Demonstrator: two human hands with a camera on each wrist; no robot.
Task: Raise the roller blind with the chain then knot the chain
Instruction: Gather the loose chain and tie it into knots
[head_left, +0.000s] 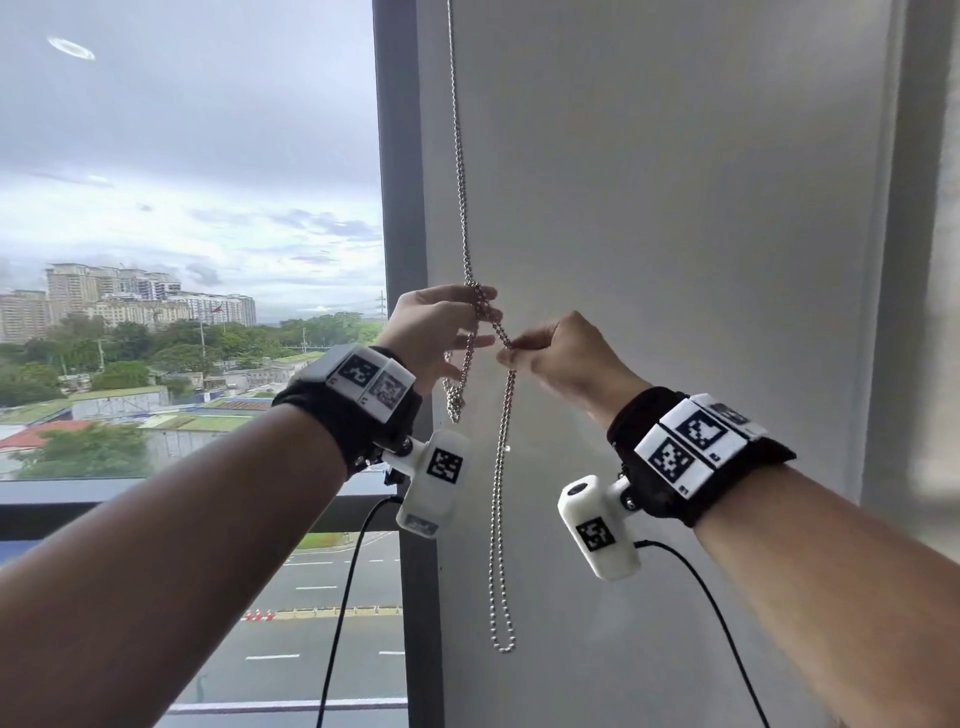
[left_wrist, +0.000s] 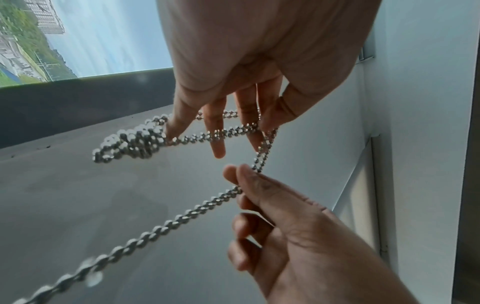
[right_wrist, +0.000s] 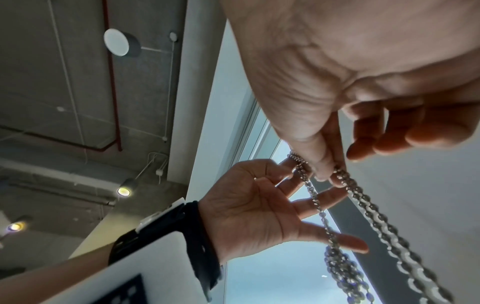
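Observation:
The metal bead chain (head_left: 458, 156) hangs down in front of a pale panel (head_left: 675, 234). At chest height it winds over the spread fingers of my left hand (head_left: 467, 322), and the thumb sits against it at the top. A short bunch of chain (head_left: 454, 400) dangles below that hand. My right hand (head_left: 511, 351) pinches the doubled chain just right of it between thumb and forefinger. From the pinch a long loop (head_left: 501, 571) hangs free. The left wrist view shows the chain (left_wrist: 228, 131) crossing the left fingers and running to the right hand's pinch (left_wrist: 241, 174). The right wrist view shows the same pinch (right_wrist: 327, 174).
A dark window frame (head_left: 400, 208) stands just left of the chain. Beyond it, uncovered glass (head_left: 182, 234) shows sky and buildings. Black cables (head_left: 337, 597) hang from the wrist cameras below both arms. I cannot tell whether the pale panel is blind fabric or wall.

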